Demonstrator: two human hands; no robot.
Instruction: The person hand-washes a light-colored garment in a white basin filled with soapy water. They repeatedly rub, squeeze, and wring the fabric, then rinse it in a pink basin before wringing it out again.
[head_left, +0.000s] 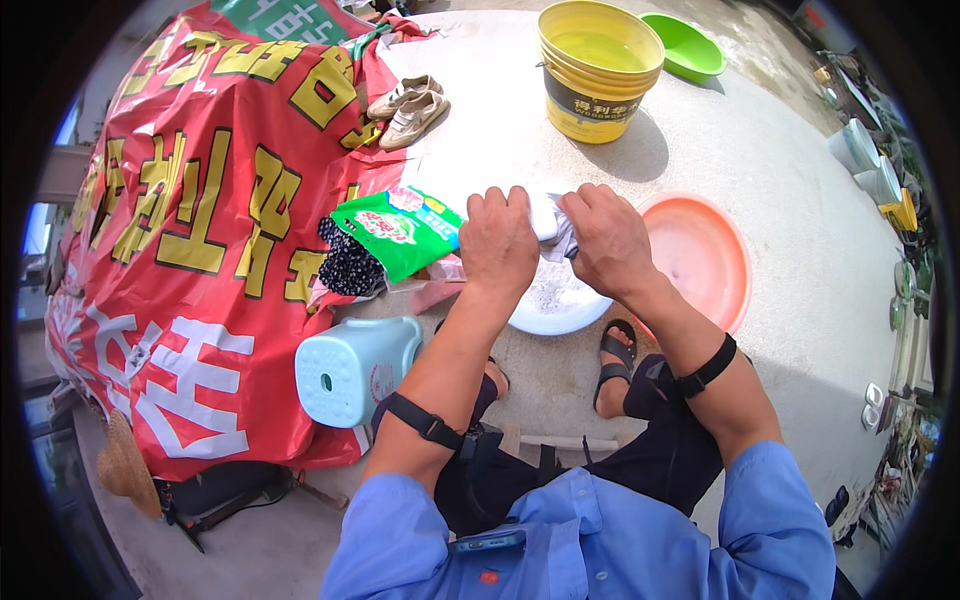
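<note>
My left hand (500, 238) and my right hand (609, 238) grip a white and grey cloth item (553, 229), stretched between them; its exact kind cannot be told. Below them on the ground stands a light blue basin (561, 307) with whitish suds inside. A pink basin (697, 262) sits just right of it, partly behind my right hand and forearm. Left of my left hand lies a green detergent bag (409, 231), next to a dark patterned cloth (349, 259). Both sets of fingers are curled closed.
A yellow bucket of liquid (600, 82) stands ahead, beside a green basin (686, 49). A pair of beige shoes (412, 116) rests near a large red banner (202, 225) covering something at left. A light blue plastic stool (352, 371) is by my left forearm, a straw hat (127, 465) farther back.
</note>
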